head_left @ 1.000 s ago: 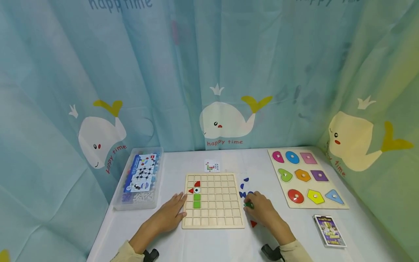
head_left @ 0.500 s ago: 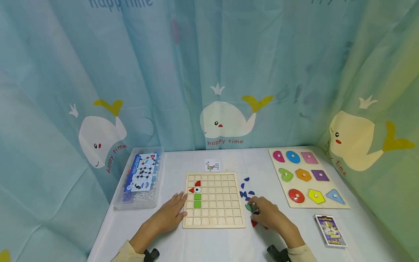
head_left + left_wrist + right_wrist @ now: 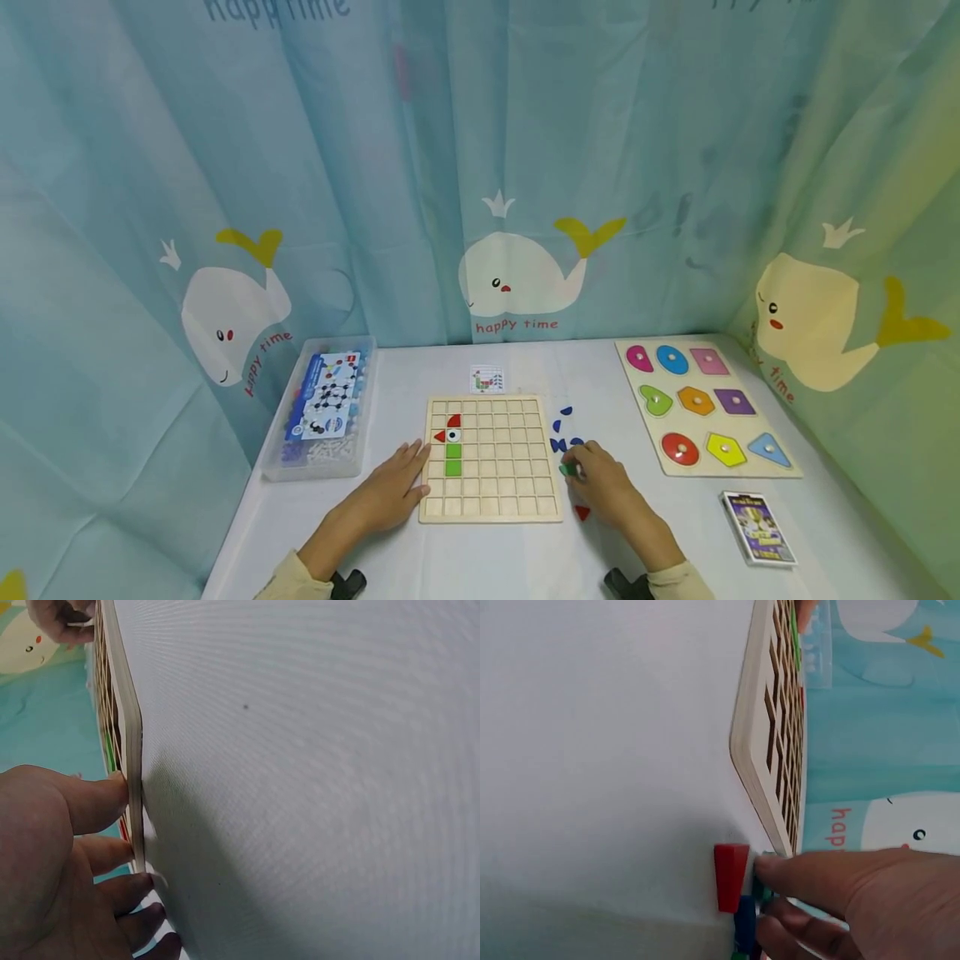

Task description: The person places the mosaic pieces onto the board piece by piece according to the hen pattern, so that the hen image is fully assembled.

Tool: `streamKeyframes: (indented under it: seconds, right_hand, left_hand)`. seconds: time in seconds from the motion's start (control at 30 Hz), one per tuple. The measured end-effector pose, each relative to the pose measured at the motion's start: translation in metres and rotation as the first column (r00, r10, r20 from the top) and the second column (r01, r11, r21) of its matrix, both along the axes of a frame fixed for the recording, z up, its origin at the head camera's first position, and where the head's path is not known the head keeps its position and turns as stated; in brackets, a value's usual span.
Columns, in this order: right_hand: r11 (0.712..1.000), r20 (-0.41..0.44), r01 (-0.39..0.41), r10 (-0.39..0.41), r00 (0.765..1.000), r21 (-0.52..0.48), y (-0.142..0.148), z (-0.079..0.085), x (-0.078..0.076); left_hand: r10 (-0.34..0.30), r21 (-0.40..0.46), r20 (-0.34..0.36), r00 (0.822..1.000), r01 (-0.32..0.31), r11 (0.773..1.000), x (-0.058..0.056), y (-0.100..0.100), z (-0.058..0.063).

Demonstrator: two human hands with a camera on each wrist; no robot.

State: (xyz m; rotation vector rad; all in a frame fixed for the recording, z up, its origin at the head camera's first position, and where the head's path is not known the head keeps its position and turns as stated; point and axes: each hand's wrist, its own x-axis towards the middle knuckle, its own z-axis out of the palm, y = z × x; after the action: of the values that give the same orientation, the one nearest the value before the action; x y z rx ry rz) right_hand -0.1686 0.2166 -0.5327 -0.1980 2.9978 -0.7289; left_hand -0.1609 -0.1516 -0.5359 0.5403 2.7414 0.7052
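Observation:
My left hand (image 3: 392, 487) lies at the left edge of the wooden grid board (image 3: 495, 506), fingers fairly straight. In the left wrist view its thumb (image 3: 101, 801) touches the board's side. On the board sit two red pieces, a white eye tile (image 3: 453, 435) and two green squares (image 3: 453, 459). Right of the board, my right hand (image 3: 602, 485) pinches a small green piece (image 3: 566, 470), its shape partly hidden by the fingers. A red piece (image 3: 730, 876) and a dark blue piece (image 3: 744, 924) lie close by the thumb in the right wrist view.
Several blue pieces (image 3: 558, 446) lie beyond the right hand. A picture card (image 3: 487, 379) lies behind the board. A clear plastic box (image 3: 318, 417) stands left, a shape puzzle (image 3: 645, 446) back right, and a card pack (image 3: 757, 529) front right.
Half a second ago the right hand was nearer me by the red piece; it has moved back and slightly left onto the green piece. The left hand has stayed put.

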Motion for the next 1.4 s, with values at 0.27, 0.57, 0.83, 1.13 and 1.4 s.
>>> streamKeyframes:
  seconds: [0.27, 0.57, 0.83, 1.13, 1.4]
  right_hand:
    - [0.999, 0.003, -0.042, 0.042, 0.999, 0.004, 0.003, 0.000, -0.001]
    - [0.999, -0.042, -0.005, 0.004, 0.999, -0.038, -0.010, 0.009, -0.003]
    - [0.982, -0.104, -0.144, 0.132, 0.986, -0.121, -0.053, 0.010, -0.010]
    - [0.922, -0.148, -0.368, 0.349, 0.925, -0.122, -0.117, 0.006, -0.001]
    - [0.880, -0.246, -0.475, 0.462, 0.852, 0.005, -0.144, 0.000, 0.006]
  left_hand:
    - [0.011, -0.013, -0.002, 1.000, -0.011, 1.000, 0.000, 0.000, -0.002]
    - [0.003, 0.001, -0.006, 1.000, -0.003, 1.000, 0.001, 0.000, -0.003]
    - [0.006, -0.009, -0.009, 1.000, -0.006, 1.000, 0.000, 0.000, -0.003]
    - [-0.010, 0.006, -0.023, 1.000, 0.010, 1.000, 0.000, -0.001, -0.004]
    - [-0.032, 0.006, -0.048, 0.998, 0.032, 0.999, -0.002, -0.004, -0.006]
